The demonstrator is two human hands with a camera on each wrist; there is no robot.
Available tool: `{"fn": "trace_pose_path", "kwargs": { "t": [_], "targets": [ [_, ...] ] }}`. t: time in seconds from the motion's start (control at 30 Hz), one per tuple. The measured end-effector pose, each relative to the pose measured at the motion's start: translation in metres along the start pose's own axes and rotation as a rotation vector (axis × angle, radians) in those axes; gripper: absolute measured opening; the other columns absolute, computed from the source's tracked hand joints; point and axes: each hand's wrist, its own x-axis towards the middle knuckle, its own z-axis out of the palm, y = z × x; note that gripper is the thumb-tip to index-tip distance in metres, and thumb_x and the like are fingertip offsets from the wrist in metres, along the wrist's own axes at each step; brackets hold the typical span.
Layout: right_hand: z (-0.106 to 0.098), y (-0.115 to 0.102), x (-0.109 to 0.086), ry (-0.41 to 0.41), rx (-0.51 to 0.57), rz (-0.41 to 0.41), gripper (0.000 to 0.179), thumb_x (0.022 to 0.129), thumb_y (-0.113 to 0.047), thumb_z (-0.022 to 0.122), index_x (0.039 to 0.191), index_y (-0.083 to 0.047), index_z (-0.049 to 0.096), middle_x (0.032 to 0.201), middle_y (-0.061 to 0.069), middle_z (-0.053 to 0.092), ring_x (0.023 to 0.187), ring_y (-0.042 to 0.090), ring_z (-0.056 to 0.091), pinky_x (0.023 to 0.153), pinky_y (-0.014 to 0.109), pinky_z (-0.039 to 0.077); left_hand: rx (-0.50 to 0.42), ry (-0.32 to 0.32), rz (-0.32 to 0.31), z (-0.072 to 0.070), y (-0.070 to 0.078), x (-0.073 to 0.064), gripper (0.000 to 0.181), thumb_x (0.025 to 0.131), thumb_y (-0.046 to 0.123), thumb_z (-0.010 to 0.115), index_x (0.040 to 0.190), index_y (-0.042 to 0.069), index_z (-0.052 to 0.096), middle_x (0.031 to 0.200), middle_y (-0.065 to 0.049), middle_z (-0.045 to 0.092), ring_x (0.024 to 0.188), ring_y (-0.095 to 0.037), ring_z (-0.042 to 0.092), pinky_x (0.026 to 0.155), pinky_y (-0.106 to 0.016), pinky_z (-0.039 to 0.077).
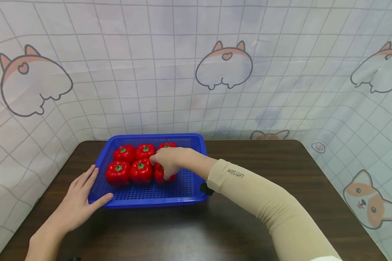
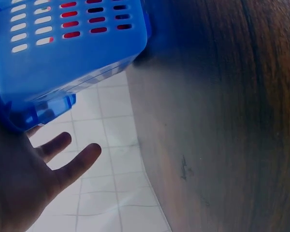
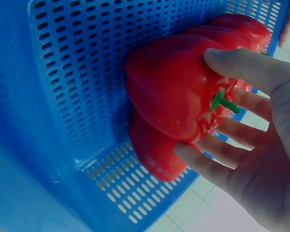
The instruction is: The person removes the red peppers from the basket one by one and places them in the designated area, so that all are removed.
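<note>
In the head view, red bell peppers stand in two rows in a blue plastic basket [image 1: 150,202], green stems upward. My right hand [image 1: 170,159] reaches over the right end of the rows and grips the front right bell pepper [image 1: 159,176]. The right wrist view has the thumb on one side of this bell pepper [image 3: 169,87] and fingers on the other, its green stem facing the palm. My left hand [image 1: 76,204] rests at the basket's front left corner, fingers extended along the left rim and thumb over the front rim. Extended fingers [image 2: 79,164] show beyond the basket's wall in the left wrist view.
The basket sits toward the back left of a dark wooden table [image 1: 248,224]. A white grid-patterned cloth [image 1: 183,112] with cartoon dogs hangs behind and along both sides. Inside the basket, bare perforated floor [image 1: 185,183] shows right of the peppers.
</note>
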Motion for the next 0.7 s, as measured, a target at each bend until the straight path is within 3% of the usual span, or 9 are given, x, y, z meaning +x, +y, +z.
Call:
{"fn": "trace_pose_path", "kwargs": {
  "t": [0.13, 0.33, 0.7],
  "targets": [
    [-0.005, 0.003, -0.009, 0.02, -0.005, -0.014, 0.056, 0.089, -0.017, 0.078, 0.141, -0.017, 0.057, 0.125, 0.001, 0.061, 0.107, 0.013, 0.053, 0.08, 0.028, 0.055, -0.024, -0.004, 0.0, 0.001, 0.002, -0.001, 0.097, 0.094, 0.045, 0.071, 0.162, -0.002, 0.02, 0.168, -0.023, 0.013, 0.142, -0.06, 0.015, 0.108, -0.079, 0.017],
    [-0.015, 0.008, -0.029, 0.056, -0.05, -0.024, 0.06, 0.09, -0.02, 0.075, 0.146, -0.015, 0.054, 0.141, 0.007, 0.056, 0.117, 0.018, 0.056, 0.092, 0.033, 0.054, -0.051, 0.006, 0.0, 0.002, 0.006, -0.003, 0.097, 0.093, 0.044, 0.072, 0.161, -0.004, 0.022, 0.168, -0.024, 0.013, 0.142, -0.061, 0.015, 0.107, -0.08, 0.017],
    [-0.025, 0.016, -0.066, 0.109, -0.1, -0.061, 0.059, 0.091, -0.023, 0.074, 0.144, -0.014, 0.053, 0.13, 0.005, 0.058, 0.103, 0.014, 0.057, 0.083, 0.027, 0.053, -0.059, 0.021, -0.028, 0.005, 0.008, -0.008, 0.091, 0.096, 0.042, 0.068, 0.161, -0.002, 0.022, 0.168, -0.022, 0.014, 0.142, -0.061, 0.017, 0.106, -0.081, 0.018]
  ]
}}
